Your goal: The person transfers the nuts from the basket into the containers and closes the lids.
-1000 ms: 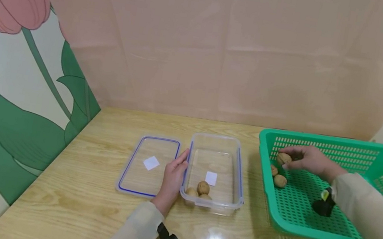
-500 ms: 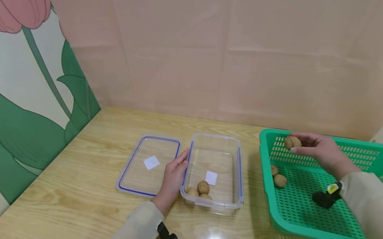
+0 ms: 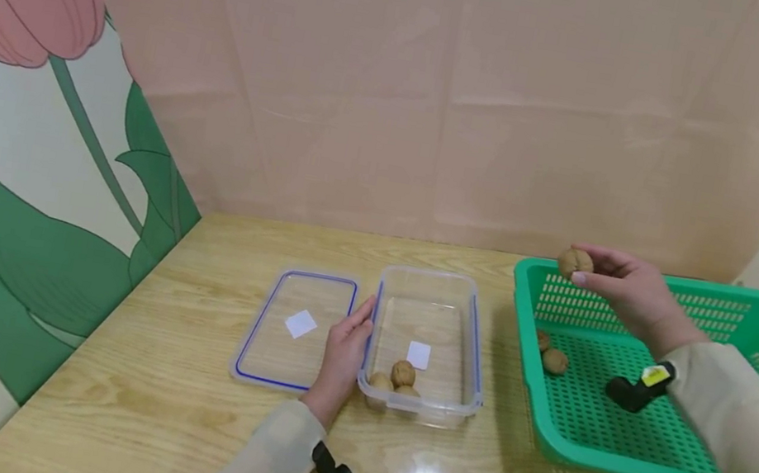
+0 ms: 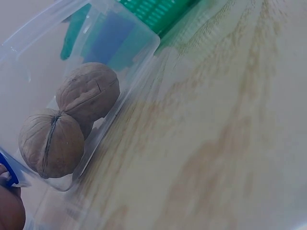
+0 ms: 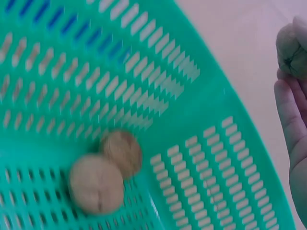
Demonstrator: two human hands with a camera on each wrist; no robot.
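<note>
My right hand (image 3: 629, 293) pinches a walnut (image 3: 574, 263) between thumb and fingertips, up at the far rim of the green basket (image 3: 546, 433). In the right wrist view the held walnut (image 5: 291, 51) shows at the right edge, past the basket wall. Two other walnuts (image 5: 96, 184) lie together in the basket's corner. My left hand (image 3: 344, 348) rests along the left side of the clear plastic box (image 3: 478, 345), fingers straight against its wall. Inside the box, several walnuts (image 4: 52, 143) sit in the near left corner.
A clear lid (image 3: 270, 352) with a blue seal and a white square lies left of the box, partly behind my left hand. The wooden table (image 3: 156, 400) runs back to a wall covered in pinkish sheeting (image 3: 372, 101). A tulip mural (image 3: 8, 250) covers the left wall.
My right hand has lifted the walnut from the basket floor up to the height of the far rim, drifting slightly left most recently. My left hand has stayed at the box.
</note>
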